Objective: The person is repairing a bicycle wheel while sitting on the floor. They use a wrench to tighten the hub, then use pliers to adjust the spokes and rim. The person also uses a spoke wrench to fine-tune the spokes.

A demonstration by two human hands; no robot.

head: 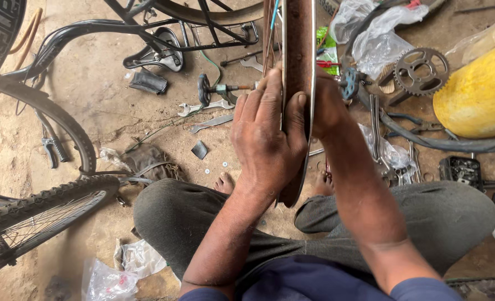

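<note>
A rusty brown bicycle wheel rim with bright metal edges stands upright between my knees, seen edge-on. My left hand grips its left side, thumb hooked over the rim's inner channel. My right hand holds the rim's right side, mostly hidden behind it. Thin spokes run up along the rim's left face. I sit on the dirt floor, bare feet under the rim.
A bicycle frame and saddle lie at the back left; a tyred wheel is at the left. Spanners, pliers, a chainring, a yellow container, a pedal and plastic bags litter the ground.
</note>
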